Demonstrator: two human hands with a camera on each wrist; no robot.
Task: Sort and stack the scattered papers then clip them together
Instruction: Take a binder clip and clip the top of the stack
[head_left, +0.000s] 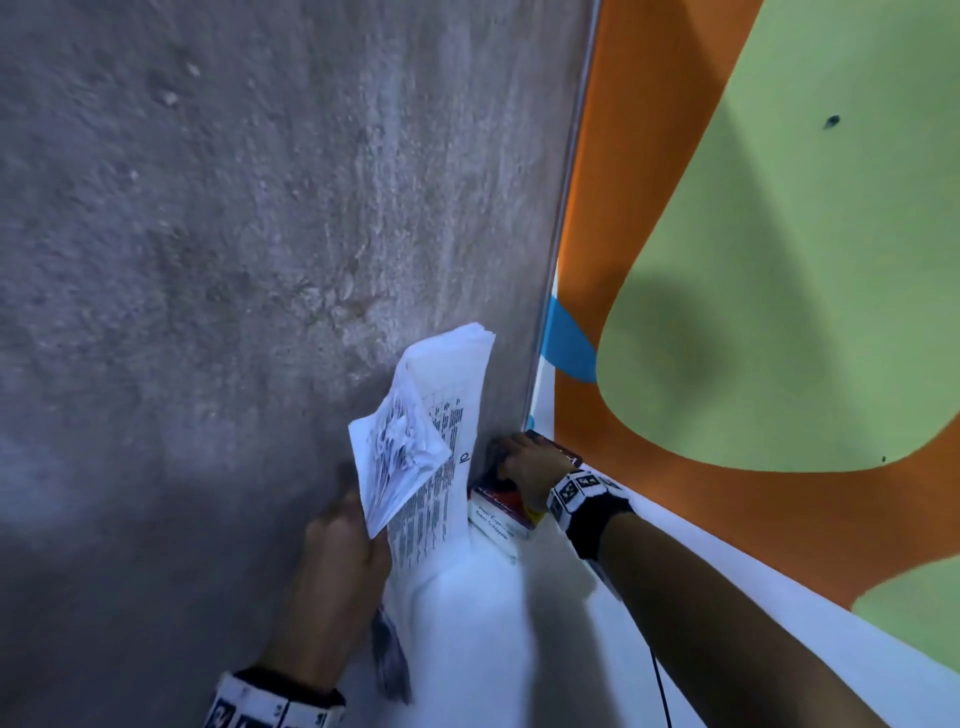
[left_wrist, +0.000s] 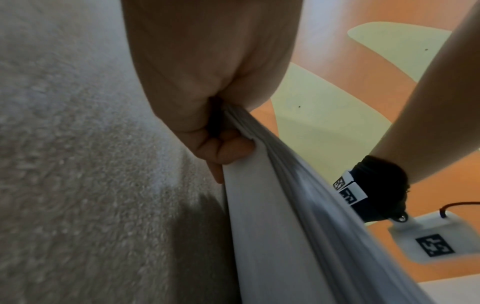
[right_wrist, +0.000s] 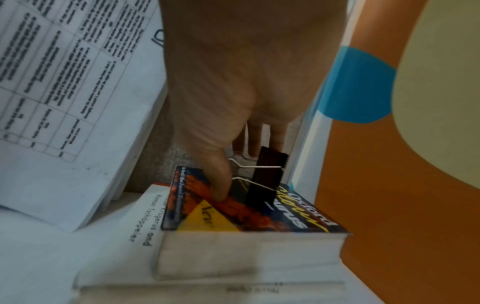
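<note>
My left hand (head_left: 343, 535) grips a stack of printed white papers (head_left: 447, 415) by its lower left edge and holds it upright against the grey wall. In the left wrist view the fingers (left_wrist: 221, 148) curl round the papers (left_wrist: 272, 205). My right hand (right_wrist: 246, 170) reaches over a small thick book (right_wrist: 233, 218) on which two black binder clips (right_wrist: 265, 185) lie. The thumb tip touches the cover beside the wire handles, and the straight fingers stand behind the far clip (right_wrist: 272, 157). No firm pinch on a clip shows. The papers (right_wrist: 64, 82) lean at the left.
The small book (head_left: 501, 512) lies on a larger white printed volume (right_wrist: 145, 222) on a white surface (head_left: 675, 561) in the corner. A rough grey wall (head_left: 208, 260) fills the left. Orange and green flooring (head_left: 779, 260) lies to the right.
</note>
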